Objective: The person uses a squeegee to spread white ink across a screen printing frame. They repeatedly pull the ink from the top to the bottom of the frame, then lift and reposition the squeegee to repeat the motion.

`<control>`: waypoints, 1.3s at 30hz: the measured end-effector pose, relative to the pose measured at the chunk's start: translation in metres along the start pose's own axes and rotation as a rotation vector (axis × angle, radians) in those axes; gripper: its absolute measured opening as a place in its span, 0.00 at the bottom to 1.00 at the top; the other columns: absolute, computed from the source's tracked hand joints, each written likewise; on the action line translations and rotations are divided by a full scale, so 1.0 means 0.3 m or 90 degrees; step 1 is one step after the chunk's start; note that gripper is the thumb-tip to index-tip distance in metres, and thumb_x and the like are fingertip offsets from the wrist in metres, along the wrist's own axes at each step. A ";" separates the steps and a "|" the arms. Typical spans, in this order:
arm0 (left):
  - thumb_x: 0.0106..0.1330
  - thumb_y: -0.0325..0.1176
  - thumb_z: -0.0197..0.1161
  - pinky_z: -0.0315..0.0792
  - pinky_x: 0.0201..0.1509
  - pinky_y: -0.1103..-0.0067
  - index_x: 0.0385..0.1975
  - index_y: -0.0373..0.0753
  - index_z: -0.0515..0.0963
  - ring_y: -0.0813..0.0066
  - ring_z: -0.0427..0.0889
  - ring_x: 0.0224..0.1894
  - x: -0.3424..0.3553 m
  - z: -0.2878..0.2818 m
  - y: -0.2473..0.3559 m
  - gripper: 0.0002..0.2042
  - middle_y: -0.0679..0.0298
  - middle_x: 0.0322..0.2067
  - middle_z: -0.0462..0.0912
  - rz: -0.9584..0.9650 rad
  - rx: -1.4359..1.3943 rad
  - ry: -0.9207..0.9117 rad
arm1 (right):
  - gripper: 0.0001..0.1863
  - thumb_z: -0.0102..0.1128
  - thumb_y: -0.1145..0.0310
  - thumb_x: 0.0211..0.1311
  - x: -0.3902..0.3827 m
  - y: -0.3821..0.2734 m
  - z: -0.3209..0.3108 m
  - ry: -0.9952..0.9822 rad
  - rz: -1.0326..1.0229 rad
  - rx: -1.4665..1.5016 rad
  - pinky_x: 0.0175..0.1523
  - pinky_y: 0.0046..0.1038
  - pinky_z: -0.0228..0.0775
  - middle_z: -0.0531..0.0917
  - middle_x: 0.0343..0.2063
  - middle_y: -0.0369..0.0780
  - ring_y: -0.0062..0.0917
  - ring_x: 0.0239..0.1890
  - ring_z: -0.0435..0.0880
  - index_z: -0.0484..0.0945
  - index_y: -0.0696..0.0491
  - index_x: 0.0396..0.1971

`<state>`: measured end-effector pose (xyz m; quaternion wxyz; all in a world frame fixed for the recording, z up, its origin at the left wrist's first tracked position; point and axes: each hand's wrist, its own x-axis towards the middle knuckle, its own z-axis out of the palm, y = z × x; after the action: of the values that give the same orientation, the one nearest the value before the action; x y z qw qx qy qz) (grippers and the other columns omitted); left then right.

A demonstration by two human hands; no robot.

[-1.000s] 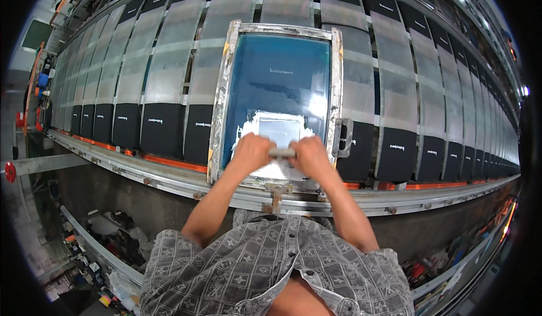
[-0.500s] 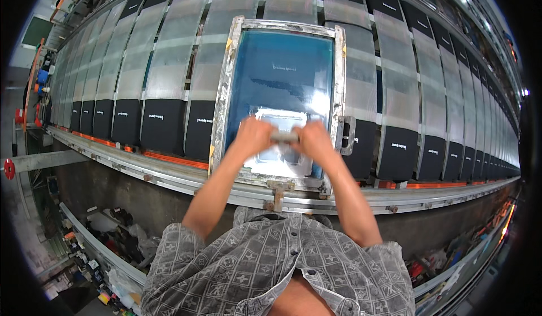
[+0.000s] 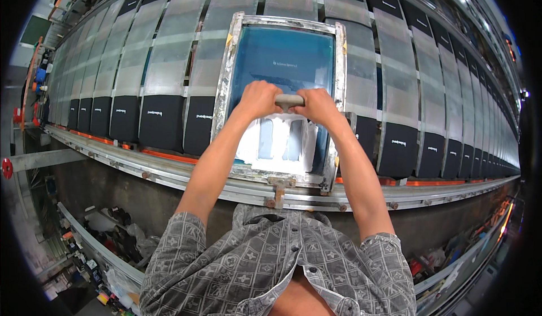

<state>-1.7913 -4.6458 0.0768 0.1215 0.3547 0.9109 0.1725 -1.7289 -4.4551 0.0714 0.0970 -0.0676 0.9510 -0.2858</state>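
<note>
I read this as the middle of a print stroke: both of my hands are on the squeegee [image 3: 289,99], which lies crosswise about halfway up the printing screen [image 3: 282,56], with a smear of white ink [image 3: 279,141] on the mesh on the near side of it and clean blue mesh on the far side. Going left to right, the long bench [image 3: 101,146] runs off to the far left, carrying a row of black cloth pieces [image 3: 161,121] laid side by side under pale strips; then comes the metal frame's left rail [image 3: 223,90], just left of my left hand [image 3: 258,98], whose grip is clenched around the left end of the grey handle. My right hand [image 3: 319,104] is clenched on the right end in the same way, and the bare middle of the handle shows between the two fists. Right of that hand is the right rail [image 3: 340,84], then more black pieces [image 3: 398,146] carrying on toward the far right. My judgement is that the next move calls for even pressure from both hands and a straight line, so the blade stays square to the frame. Room is tight sideways, since each fist sits near its rail, but there is open mesh ahead up to the far rail [image 3: 282,21] and behind down to the near rail [image 3: 279,176], where the frame meets the bench's metal edge [image 3: 169,172].
</note>
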 end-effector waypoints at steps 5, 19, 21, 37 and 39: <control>0.42 0.39 0.74 0.74 0.40 0.65 0.24 0.48 0.83 0.60 0.81 0.31 -0.299 0.091 0.126 0.10 0.64 0.23 0.82 -0.039 -0.011 -0.078 | 0.15 0.72 0.57 0.44 -0.298 -0.086 0.150 -0.029 -0.034 -0.024 0.45 0.40 0.67 0.81 0.21 0.42 0.40 0.31 0.81 0.80 0.50 0.28; 0.43 0.31 0.71 0.71 0.39 0.69 0.32 0.47 0.84 0.60 0.80 0.32 -0.122 0.076 0.014 0.12 0.61 0.29 0.84 0.053 0.017 0.089 | 0.13 0.58 0.58 0.60 -0.287 0.261 0.108 0.431 0.439 0.254 0.42 0.41 0.68 0.80 0.28 0.49 0.46 0.32 0.78 0.76 0.52 0.38; 0.44 0.27 0.68 0.68 0.36 0.71 0.34 0.46 0.83 0.65 0.78 0.30 -0.257 0.143 0.065 0.14 0.62 0.30 0.83 0.084 0.032 0.165 | 0.13 0.60 0.59 0.58 -0.294 0.269 0.088 0.450 0.463 0.290 0.33 0.34 0.65 0.76 0.19 0.43 0.33 0.24 0.74 0.78 0.52 0.36; 0.39 0.29 0.72 0.66 0.40 0.71 0.27 0.45 0.81 0.70 0.78 0.33 -0.694 -0.108 -0.372 0.12 0.70 0.28 0.82 0.021 0.025 0.145 | 0.13 0.58 0.60 0.63 0.021 -0.199 0.402 0.518 0.338 0.416 0.31 0.27 0.62 0.75 0.22 0.36 0.20 0.23 0.67 0.76 0.56 0.35; 0.39 0.29 0.72 0.66 0.38 0.71 0.26 0.45 0.82 0.69 0.79 0.32 -0.687 -0.121 -0.396 0.12 0.70 0.27 0.82 0.029 -0.010 0.144 | 0.13 0.58 0.60 0.63 0.023 -0.241 0.384 0.520 0.348 0.395 0.31 0.27 0.63 0.76 0.22 0.36 0.20 0.23 0.68 0.76 0.56 0.35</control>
<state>-1.7274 -4.8777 0.0828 0.0165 0.3528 0.9090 0.2214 -1.7045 -4.5773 0.0164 -0.1920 0.3275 0.7662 -0.5185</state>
